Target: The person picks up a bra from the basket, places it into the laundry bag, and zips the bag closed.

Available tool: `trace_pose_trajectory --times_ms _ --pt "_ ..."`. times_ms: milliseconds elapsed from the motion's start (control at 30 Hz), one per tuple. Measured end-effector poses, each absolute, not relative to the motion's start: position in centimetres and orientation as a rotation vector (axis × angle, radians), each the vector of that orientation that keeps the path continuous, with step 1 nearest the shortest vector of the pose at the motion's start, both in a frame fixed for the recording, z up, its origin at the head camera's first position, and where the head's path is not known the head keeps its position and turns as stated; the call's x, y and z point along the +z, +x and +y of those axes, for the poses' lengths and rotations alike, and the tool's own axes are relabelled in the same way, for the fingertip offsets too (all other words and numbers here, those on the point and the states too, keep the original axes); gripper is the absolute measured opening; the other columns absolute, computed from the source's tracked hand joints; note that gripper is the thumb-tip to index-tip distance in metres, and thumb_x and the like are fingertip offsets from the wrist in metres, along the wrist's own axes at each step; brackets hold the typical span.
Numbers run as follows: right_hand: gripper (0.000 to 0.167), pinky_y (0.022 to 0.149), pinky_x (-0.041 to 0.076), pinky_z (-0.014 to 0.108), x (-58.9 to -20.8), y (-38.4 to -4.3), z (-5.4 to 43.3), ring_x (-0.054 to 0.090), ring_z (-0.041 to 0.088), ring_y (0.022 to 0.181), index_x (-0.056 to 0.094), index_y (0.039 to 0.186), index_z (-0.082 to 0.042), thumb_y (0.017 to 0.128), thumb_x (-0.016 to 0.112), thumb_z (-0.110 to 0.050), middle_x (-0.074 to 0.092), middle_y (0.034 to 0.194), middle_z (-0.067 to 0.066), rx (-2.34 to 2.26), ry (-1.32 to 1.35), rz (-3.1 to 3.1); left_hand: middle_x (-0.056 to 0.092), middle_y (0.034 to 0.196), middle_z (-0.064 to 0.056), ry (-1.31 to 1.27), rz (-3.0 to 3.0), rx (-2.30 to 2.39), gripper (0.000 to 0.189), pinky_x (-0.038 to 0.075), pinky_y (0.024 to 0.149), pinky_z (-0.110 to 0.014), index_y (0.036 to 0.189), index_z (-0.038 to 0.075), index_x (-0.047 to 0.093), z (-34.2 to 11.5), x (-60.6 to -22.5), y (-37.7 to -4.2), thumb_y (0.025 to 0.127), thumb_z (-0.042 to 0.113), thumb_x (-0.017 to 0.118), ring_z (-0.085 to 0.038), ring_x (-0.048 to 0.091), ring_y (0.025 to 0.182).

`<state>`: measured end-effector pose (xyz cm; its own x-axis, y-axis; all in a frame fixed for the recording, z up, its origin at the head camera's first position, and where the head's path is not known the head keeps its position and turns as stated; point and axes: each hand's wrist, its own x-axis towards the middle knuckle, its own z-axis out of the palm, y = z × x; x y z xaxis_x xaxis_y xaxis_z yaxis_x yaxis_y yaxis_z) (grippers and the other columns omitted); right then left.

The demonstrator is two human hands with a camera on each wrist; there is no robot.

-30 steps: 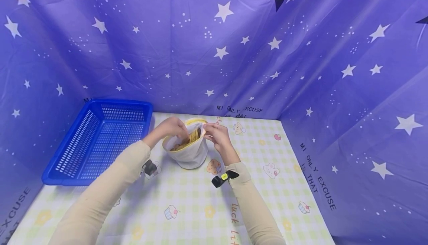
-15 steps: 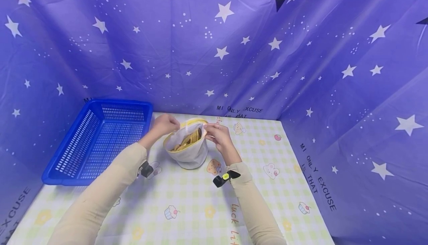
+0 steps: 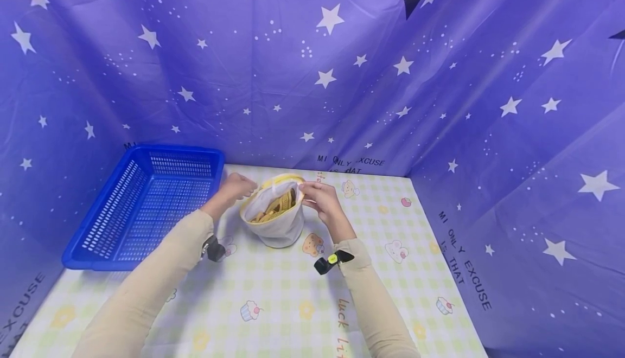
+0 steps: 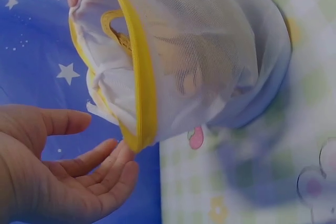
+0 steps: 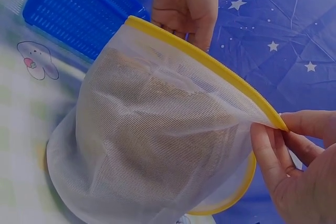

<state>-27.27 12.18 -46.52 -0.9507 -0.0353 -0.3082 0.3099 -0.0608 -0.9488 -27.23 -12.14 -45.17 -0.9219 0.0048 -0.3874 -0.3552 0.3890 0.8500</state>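
Observation:
A white mesh laundry bag [image 3: 280,234] with a yellow zip rim stands on the table, its mouth open. Inside lies a yellow-brown patterned item [image 3: 277,207]; a looped strap [image 4: 108,23] of it shows through the mouth in the left wrist view. My right hand [image 3: 323,200] pinches the rim on the right, with thumb and fingertips on the yellow edge in the right wrist view. Beside the opposite side of the mouth is my left hand [image 3: 236,187]. Seen from the left wrist, its thumb and loosely bent fingers are spread apart, fingertips right at the rim, holding nothing.
A blue plastic basket [image 3: 73,257] with slotted walls stands to the left, close to my left forearm. The table has a green-and-white checked cloth [image 3: 273,282]. A purple star-printed curtain [image 3: 303,97] hangs behind and on both sides.
My left hand has come out of the bag's mouth and moved left to beside the rim. My right hand keeps its pinch on the bag; the item inside is more exposed.

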Motion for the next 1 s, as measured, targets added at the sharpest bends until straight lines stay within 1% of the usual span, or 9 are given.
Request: trace_pose_trajectory --times_ms 233,300,433,467,567,667,767,833,1000 --pt "0.031 0.076 0.063 0.024 -46.8 -27.2 12.5 0.07 0.009 0.079 0.067 0.121 0.007 0.094 0.07 -0.007 0.072 0.092 0.001 -2.098 0.281 1.971 0.042 0.154 -0.032 -0.497 1.985 1.709 0.062 0.042 0.118 -0.043 0.151 -0.014 0.026 -11.6 -45.0 -28.1 0.101 0.012 0.053 -0.039 0.047 0.142" --pt "0.031 0.077 0.063 0.024 -46.9 -27.2 12.6 0.07 0.01 0.079 0.067 0.122 0.007 0.094 0.069 -0.006 0.072 0.093 0.001 -2.1 0.277 1.968 0.035 0.159 -0.03 -0.533 1.902 1.732 0.067 0.041 0.119 -0.043 0.154 -0.013 0.021 -11.9 -46.8 -29.5 0.101 0.012 0.054 -0.038 0.045 0.144" --pt "0.031 0.077 0.063 0.024 -46.9 -27.2 12.7 0.07 0.01 0.079 0.067 0.122 0.008 0.094 0.069 -0.006 0.071 0.092 0.001 -2.102 0.278 1.965 0.05 0.152 -0.022 -0.519 1.825 1.673 0.071 0.054 0.104 -0.043 0.149 -0.005 0.042 -14.3 -57.2 -36.1 0.091 0.027 0.071 -0.033 0.063 0.127" --pt "0.031 0.076 0.063 0.024 -46.9 -27.2 12.7 0.07 0.01 0.079 0.067 0.122 0.008 0.094 0.069 -0.006 0.071 0.092 0.001 -2.102 0.275 1.966 0.052 0.151 -0.02 -0.511 1.813 1.657 0.071 0.054 0.103 -0.042 0.147 -0.003 0.044 -14.5 -57.6 -36.3 0.09 0.029 0.072 -0.032 0.064 0.126" --pt "0.031 0.076 0.063 0.024 -46.9 -27.1 12.6 0.07 0.009 0.078 0.067 0.122 0.009 0.094 0.068 -0.005 0.071 0.089 0.0 -2.107 0.269 1.97 0.061 0.143 -0.015 -0.381 1.802 1.565 0.062 0.053 0.099 -0.038 0.139 0.004 0.058 -14.7 -56.2 -35.3 0.089 0.039 0.072 -0.027 0.065 0.121" --pt "0.031 0.075 0.063 0.025 -47.0 -27.1 12.6 0.07 0.009 0.077 0.067 0.121 0.009 0.094 0.068 -0.005 0.072 0.087 -0.001 -2.113 0.263 1.973 0.047 0.156 -0.018 -0.31 1.816 1.514 0.054 0.04 0.118 -0.04 0.146 0.003 0.051 -13.1 -48.7 -30.3 0.101 0.031 0.056 -0.032 0.049 0.141" --pt "0.031 0.075 0.063 0.025 -47.1 -27.1 12.6 0.071 0.01 0.078 0.067 0.121 0.009 0.094 0.069 -0.005 0.072 0.087 -0.001 -2.111 0.263 1.977 0.042 0.158 -0.02 -0.313 1.835 1.536 0.05 0.035 0.122 -0.044 0.147 -0.002 0.047 -12.7 -47.9 -29.7 0.103 0.022 0.052 -0.035 0.042 0.146" --pt "0.031 0.076 0.063 0.026 -47.1 -27.1 12.7 0.071 0.01 0.078 0.067 0.122 0.008 0.094 0.069 -0.005 0.073 0.088 -0.001 -2.109 0.264 1.982 0.054 0.148 -0.022 -0.289 1.806 1.59 0.045 0.042 0.117 -0.042 0.137 -0.004 0.057 -13.1 -49.0 -30.7 0.099 0.02 0.062 -0.035 0.052 0.137" --pt "0.03 0.076 0.063 0.026 -47.1 -27.2 12.9 0.071 0.01 0.078 0.067 0.121 0.008 0.093 0.069 -0.004 0.074 0.089 0.0 -2.118 0.273 1.982 0.06 0.139 -0.025 -0.353 1.806 1.706 0.041 0.05 0.111 -0.039 0.132 -0.008 0.059 -13.1 -47.9 -30.5 0.096 0.012 0.066 -0.034 0.059 0.129"
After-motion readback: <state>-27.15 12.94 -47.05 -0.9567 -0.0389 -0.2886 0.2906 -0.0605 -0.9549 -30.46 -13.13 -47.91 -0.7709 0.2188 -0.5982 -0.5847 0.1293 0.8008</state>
